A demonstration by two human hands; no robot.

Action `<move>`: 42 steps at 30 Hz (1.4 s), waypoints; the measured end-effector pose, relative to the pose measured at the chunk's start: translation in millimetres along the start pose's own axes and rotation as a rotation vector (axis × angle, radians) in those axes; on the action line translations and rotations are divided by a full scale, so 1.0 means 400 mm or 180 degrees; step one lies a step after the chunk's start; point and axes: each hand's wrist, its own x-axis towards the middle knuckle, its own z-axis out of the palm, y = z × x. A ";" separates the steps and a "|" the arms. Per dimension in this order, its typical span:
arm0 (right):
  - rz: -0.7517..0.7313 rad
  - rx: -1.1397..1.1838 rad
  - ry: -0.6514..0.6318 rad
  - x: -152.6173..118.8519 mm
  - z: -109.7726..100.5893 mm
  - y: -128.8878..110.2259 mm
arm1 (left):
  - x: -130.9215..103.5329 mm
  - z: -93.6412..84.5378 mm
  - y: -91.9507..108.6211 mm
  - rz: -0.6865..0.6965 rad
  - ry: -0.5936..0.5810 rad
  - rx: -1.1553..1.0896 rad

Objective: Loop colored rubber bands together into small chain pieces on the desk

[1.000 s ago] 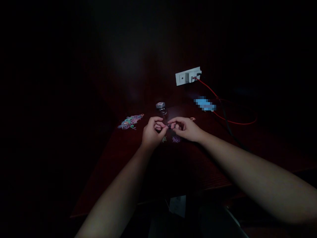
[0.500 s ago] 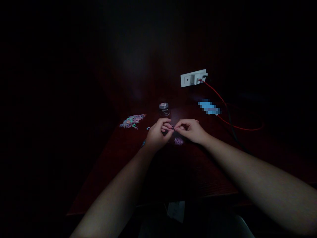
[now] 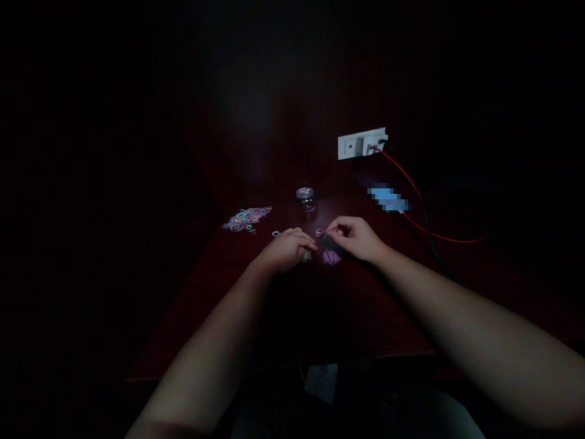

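Observation:
My right hand point(image 3: 359, 238) is closed in a pinch, with a small dark bluish hair tie point(image 3: 324, 235) at its fingertips. Just left of those fingertips lies a pink hair tie point(image 3: 319, 233). My left hand point(image 3: 289, 250) is apart from the right, palm down, its fingers stretched out and seemingly holding nothing. Partly under it shows a small pile of pale greenish hair ties point(image 3: 306, 256). A purple pile of hair ties point(image 3: 331, 256) lies between the two hands, nearer to me. Beyond the left hand are a yellow hair tie point(image 3: 298, 230) and a light-blue hair tie point(image 3: 275, 233).
A big mixed heap of hair ties point(image 3: 247, 218) lies at the left of the dark red table point(image 3: 365, 317). A lidded clear jar point(image 3: 305, 198) stands behind my hands. To the right are a blurred blue device point(image 3: 387, 197), a red cable point(image 3: 439, 234) and a wall socket point(image 3: 350, 146).
My left hand has come away from the right fingertips, moving left and towards me, and its pinch has loosened. The pale pile and pink hair tie now show. My right hand stays nearly in place.

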 end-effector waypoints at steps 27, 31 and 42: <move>-0.0025 -0.0206 -0.0148 -0.005 0.002 -0.007 | 0.003 0.004 0.034 -0.0271 0.0723 -0.0139; -0.0126 -0.0162 -0.0277 -0.007 0.009 -0.004 | 0.009 0.014 0.043 -0.0256 0.0931 -0.0254; -0.0240 -0.0266 -0.0231 -0.006 0.001 -0.008 | 0.011 0.009 0.064 -0.0094 0.1126 -0.0454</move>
